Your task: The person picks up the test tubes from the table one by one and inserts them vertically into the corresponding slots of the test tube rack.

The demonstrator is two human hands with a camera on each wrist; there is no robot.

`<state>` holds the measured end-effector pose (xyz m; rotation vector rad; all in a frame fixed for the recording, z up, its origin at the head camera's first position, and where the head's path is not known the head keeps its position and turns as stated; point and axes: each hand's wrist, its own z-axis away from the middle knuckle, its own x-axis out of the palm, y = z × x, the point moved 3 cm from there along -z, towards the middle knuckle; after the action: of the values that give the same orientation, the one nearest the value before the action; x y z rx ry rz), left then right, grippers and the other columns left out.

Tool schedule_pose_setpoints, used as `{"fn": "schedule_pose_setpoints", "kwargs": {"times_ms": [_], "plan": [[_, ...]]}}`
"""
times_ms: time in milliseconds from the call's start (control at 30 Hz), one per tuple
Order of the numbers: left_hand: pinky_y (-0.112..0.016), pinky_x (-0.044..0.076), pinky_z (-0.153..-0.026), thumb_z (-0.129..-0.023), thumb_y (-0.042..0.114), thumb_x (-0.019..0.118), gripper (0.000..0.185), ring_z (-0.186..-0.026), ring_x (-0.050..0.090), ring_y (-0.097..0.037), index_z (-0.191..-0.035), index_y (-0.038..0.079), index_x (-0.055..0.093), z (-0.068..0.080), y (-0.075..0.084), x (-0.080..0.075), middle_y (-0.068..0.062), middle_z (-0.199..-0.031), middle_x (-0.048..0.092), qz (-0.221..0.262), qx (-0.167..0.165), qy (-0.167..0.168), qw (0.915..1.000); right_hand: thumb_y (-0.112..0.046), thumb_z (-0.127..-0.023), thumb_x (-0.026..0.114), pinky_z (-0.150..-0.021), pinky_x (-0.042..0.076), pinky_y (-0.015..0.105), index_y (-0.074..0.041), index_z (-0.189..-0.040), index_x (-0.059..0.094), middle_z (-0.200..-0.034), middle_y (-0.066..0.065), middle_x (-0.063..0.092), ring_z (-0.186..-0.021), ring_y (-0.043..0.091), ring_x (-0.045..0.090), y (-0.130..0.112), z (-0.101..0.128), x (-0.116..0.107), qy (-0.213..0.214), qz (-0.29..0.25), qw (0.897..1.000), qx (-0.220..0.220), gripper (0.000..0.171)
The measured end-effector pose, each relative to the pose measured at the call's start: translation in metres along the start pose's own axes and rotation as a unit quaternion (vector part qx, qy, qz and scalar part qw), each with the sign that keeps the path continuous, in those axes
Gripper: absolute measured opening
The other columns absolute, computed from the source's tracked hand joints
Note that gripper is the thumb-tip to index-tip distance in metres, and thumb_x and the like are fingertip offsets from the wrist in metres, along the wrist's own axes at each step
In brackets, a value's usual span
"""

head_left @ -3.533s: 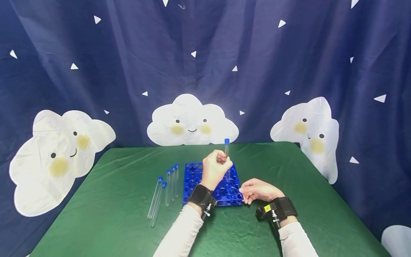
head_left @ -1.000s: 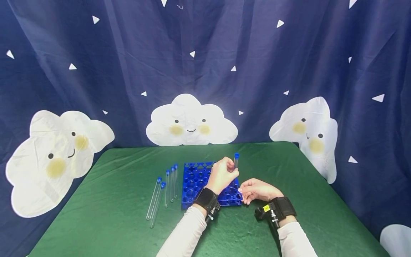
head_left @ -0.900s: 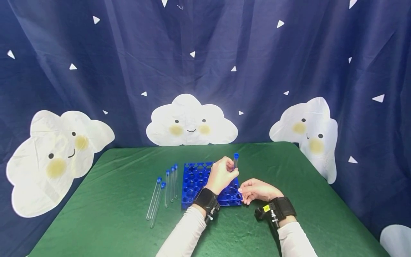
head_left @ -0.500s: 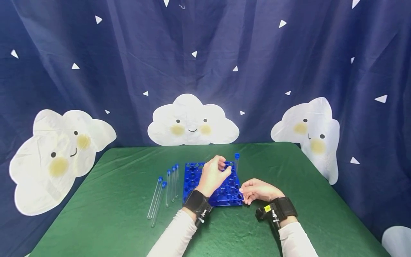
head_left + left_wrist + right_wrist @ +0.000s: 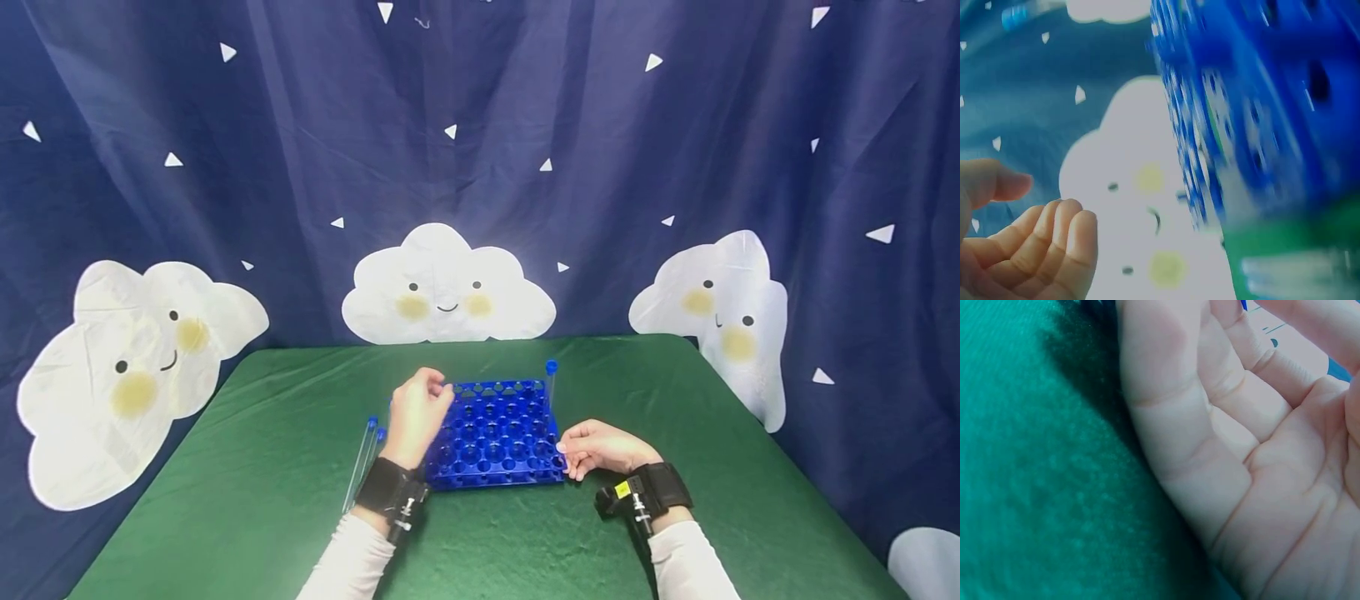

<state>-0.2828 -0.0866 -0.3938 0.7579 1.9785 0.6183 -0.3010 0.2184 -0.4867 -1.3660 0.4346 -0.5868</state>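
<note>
In the head view my left hand [image 5: 417, 417] is over the left edge of the blue test tube rack [image 5: 491, 429]. Nothing is between its loosely bent fingers, which the left wrist view also shows. One test tube [image 5: 552, 382] with a blue cap stands upright at the rack's far right corner. My right hand [image 5: 609, 447] holds the near right corner of the rack between thumb and fingers; its curled fingers [image 5: 1179, 425] fill the right wrist view. Two capped test tubes [image 5: 363, 454] lie left of the rack, partly covered by my left wrist. The other loose tubes are hidden behind my left hand.
A green cloth [image 5: 510, 542] covers the table. Behind it hangs a dark blue curtain [image 5: 480, 183] with white clouds and small triangles. A small camera is strapped to each wrist on a black band [image 5: 660, 485].
My left hand brought a test tube down into the rack's far right corner, let go of it and moved left across the rack. My right hand has stayed at the near corner.
</note>
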Motion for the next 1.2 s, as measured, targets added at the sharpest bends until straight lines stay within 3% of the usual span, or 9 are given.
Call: {"fn": "schedule_pose_setpoints", "kwargs": {"times_ms": [100,233,467,633,900,1200], "plan": [[-0.044,0.056,-0.074,-0.084,0.02,0.071,0.022,-0.076,0.07,-0.026,-0.099,0.004,0.068,-0.002,-0.021,-0.013,-0.01,-0.085,0.074,-0.034,-0.029,-0.01,0.9989,-0.006,-0.1,0.046,-0.064,0.058,0.024,-0.01,-0.087,0.063,-0.076,-0.002,0.072,-0.066,0.007,0.068,0.002,-0.001,0.0,-0.002,-0.002,1.0,-0.003,0.022],[-0.048,0.054,-0.076,-0.085,0.022,0.07,0.028,-0.08,0.07,-0.03,-0.102,0.001,0.067,-0.003,-0.046,-0.029,-0.013,-0.088,0.074,-0.071,-0.074,-0.052,0.9933,-0.005,-0.101,0.045,-0.064,0.058,0.024,-0.01,-0.088,0.063,-0.076,-0.003,0.072,-0.067,0.007,0.068,0.006,-0.002,0.0,-0.005,-0.003,1.0,-0.006,0.024],[-0.051,0.052,-0.078,-0.082,0.027,0.073,0.04,-0.09,0.066,-0.038,-0.105,-0.005,0.065,0.001,-0.087,-0.048,-0.023,-0.102,0.07,-0.131,-0.131,-0.144,0.972,-0.005,-0.1,0.044,-0.064,0.058,0.024,-0.011,-0.086,0.064,-0.076,-0.004,0.072,-0.067,0.006,0.068,0.008,-0.002,0.0,-0.007,-0.001,1.0,-0.01,0.025],[-0.047,0.051,-0.071,-0.076,0.029,0.079,0.042,-0.082,0.062,-0.033,-0.094,-0.005,0.063,0.006,-0.109,-0.054,-0.023,-0.097,0.067,-0.148,-0.158,-0.189,0.9577,-0.005,-0.1,0.045,-0.063,0.058,0.024,-0.011,-0.086,0.064,-0.076,-0.003,0.072,-0.066,0.006,0.068,0.008,-0.003,0.0,-0.005,-0.001,1.0,-0.01,0.025],[-0.044,0.052,-0.068,-0.072,0.026,0.082,0.037,-0.076,0.063,-0.03,-0.089,-0.004,0.065,0.006,-0.12,-0.052,-0.019,-0.09,0.068,-0.155,-0.175,-0.219,0.9474,-0.004,-0.1,0.045,-0.063,0.058,0.024,-0.011,-0.086,0.064,-0.075,-0.003,0.071,-0.066,0.007,0.068,0.006,-0.002,-0.001,0.0,-0.004,1.0,-0.011,0.025],[-0.03,0.046,-0.055,-0.072,0.024,0.082,0.033,-0.063,0.058,-0.021,-0.086,-0.002,0.066,0.007,-0.124,-0.049,-0.012,-0.081,0.065,-0.143,-0.19,-0.219,0.9461,-0.004,-0.1,0.045,-0.064,0.057,0.023,-0.01,-0.085,0.063,-0.074,-0.004,0.071,-0.066,0.007,0.068,0.003,-0.002,-0.001,-0.006,-0.006,1.0,-0.009,0.025]]}}
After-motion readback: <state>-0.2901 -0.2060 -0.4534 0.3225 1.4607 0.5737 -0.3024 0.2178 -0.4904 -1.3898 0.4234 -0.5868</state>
